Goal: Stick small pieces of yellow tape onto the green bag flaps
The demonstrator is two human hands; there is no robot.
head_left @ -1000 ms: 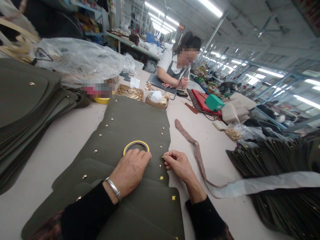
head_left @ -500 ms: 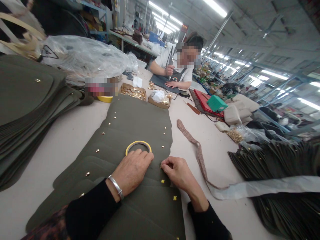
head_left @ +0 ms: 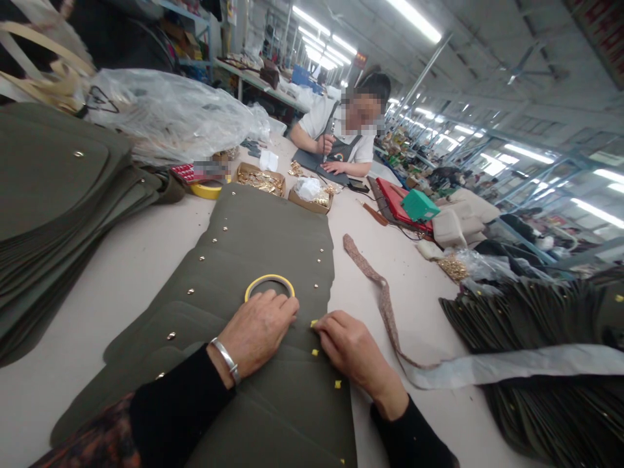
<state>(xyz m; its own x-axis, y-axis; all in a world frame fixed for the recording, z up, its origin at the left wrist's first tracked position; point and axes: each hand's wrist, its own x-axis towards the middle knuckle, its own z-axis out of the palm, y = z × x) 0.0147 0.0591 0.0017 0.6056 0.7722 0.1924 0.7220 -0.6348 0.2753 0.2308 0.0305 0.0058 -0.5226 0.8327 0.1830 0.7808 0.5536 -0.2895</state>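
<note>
Yellow tape at the right edge of my overlapping olive panels (head_left: 273,237)

My left hand (head_left: 258,330) is curled closed round the near side of the yellow tape roll (head_left: 270,278), over the panels; my right hand (head_left: 359,351) has thumb and fingertip drawn together, touching a small yellow tape piece (head_left: 313,323) near the panels' right edge, though I can't tell whether they grip or only press it
</note>
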